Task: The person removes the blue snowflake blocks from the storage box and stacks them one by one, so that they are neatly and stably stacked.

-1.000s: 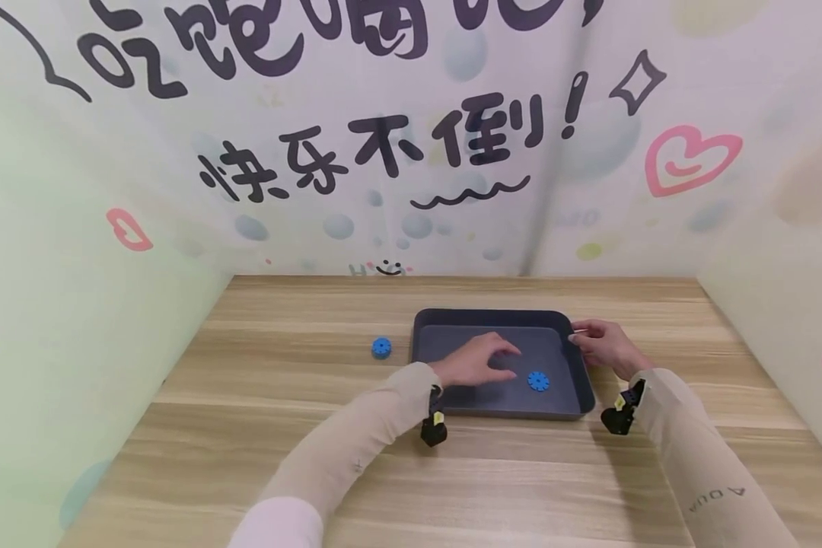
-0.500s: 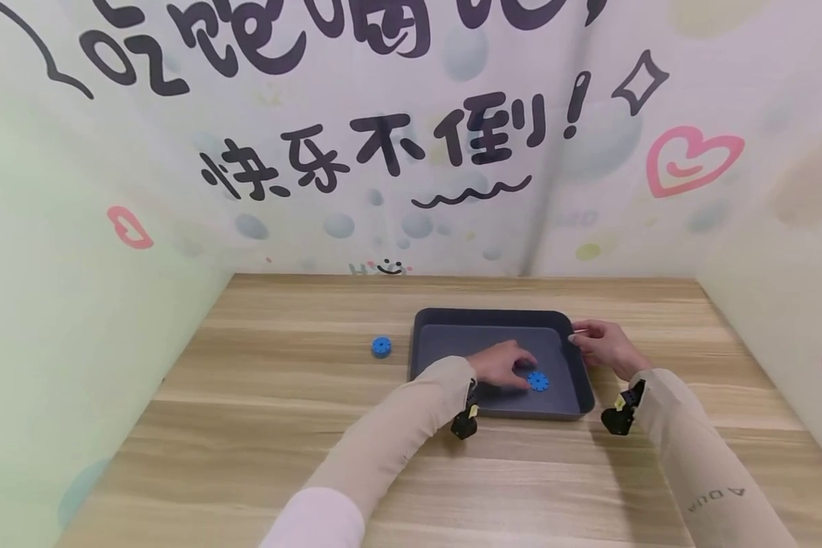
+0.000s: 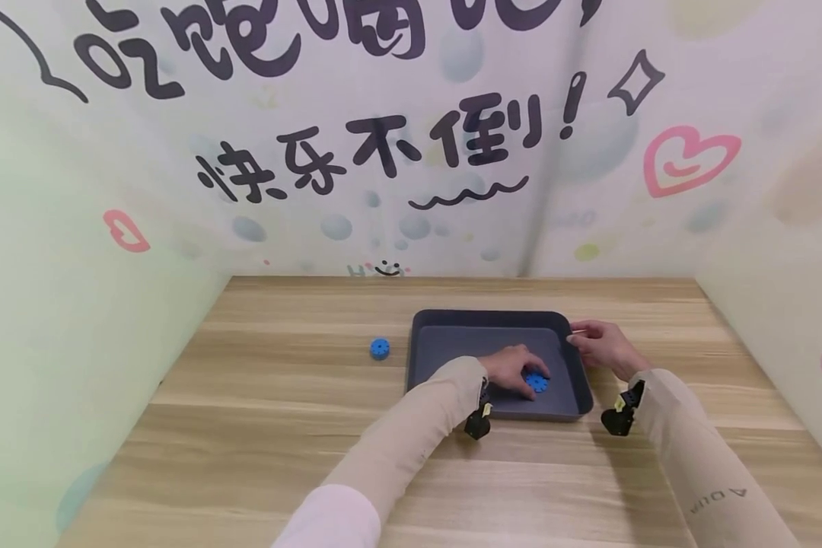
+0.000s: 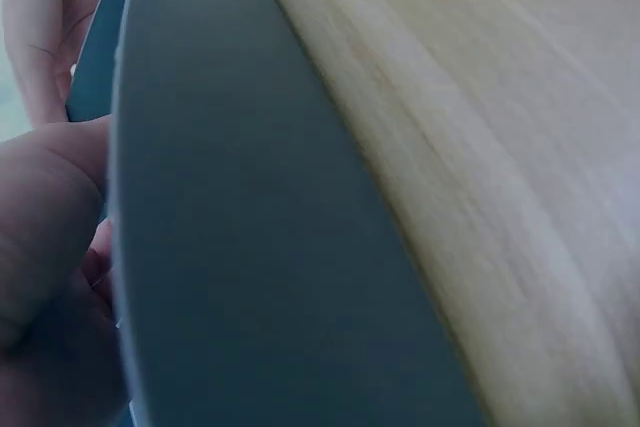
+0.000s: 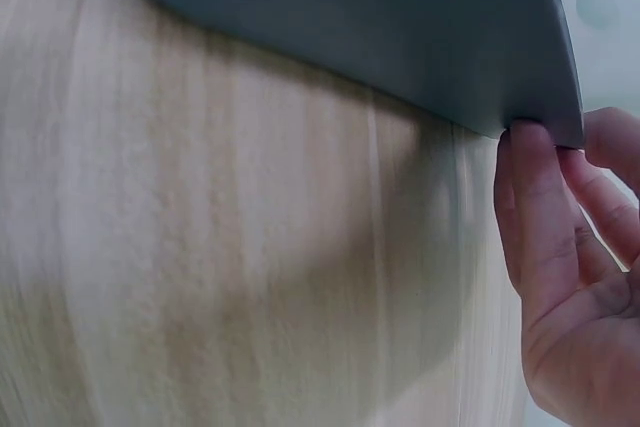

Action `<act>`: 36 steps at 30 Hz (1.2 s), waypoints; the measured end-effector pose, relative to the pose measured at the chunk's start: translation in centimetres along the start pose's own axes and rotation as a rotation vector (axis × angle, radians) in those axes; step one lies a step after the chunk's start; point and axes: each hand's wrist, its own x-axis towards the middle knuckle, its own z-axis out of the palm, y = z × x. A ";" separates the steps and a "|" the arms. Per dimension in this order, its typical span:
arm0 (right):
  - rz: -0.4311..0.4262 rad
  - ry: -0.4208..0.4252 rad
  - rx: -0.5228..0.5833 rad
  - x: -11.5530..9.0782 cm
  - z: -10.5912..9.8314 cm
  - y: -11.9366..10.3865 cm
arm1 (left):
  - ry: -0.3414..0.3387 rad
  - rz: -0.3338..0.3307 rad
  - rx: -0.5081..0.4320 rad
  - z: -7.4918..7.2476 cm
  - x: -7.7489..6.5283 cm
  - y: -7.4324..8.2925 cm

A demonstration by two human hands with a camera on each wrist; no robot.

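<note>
A dark grey rectangular tray sits on the wooden table. Inside it, toward the right, lies a blue notched disc with a small centre hole. My left hand reaches over the tray's near side, thumb and fingers curled round the disc's edges. The left wrist view shows mostly the tray's outer wall, which hides the disc and the fingertips. At the tray's right end, my right hand pinches the rim near the far corner, thumb on one side and fingers against the outer wall.
A second blue piece, round and thicker, stands on the table just left of the tray. A printed back wall and pale side walls close in the table. Black wrist cameras hang under both sleeves.
My left hand has moved right across the tray to the blue disc, and its thumb and fingers have closed round it. My right hand stays at the tray's rim.
</note>
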 end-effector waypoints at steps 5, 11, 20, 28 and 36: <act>0.002 0.000 0.015 -0.1 0.0 -0.1 | 0.017 -0.014 -0.036 0.1 0.3 -0.1; -0.001 0.006 0.025 0.0 -0.1 0.1 | 0.059 -0.025 -0.033 0.4 0.3 -0.2; 0.006 0.006 -0.007 -0.1 0.0 0.2 | 0.104 -0.064 -0.129 0.6 0.1 -0.6; 0.004 0.013 -0.002 -0.1 -0.1 -0.4 | 0.150 -0.101 -0.196 0.6 -0.1 -0.6; 0.009 -0.001 0.005 -0.3 0.1 -0.3 | 0.165 -0.117 -0.256 0.8 -0.7 -0.4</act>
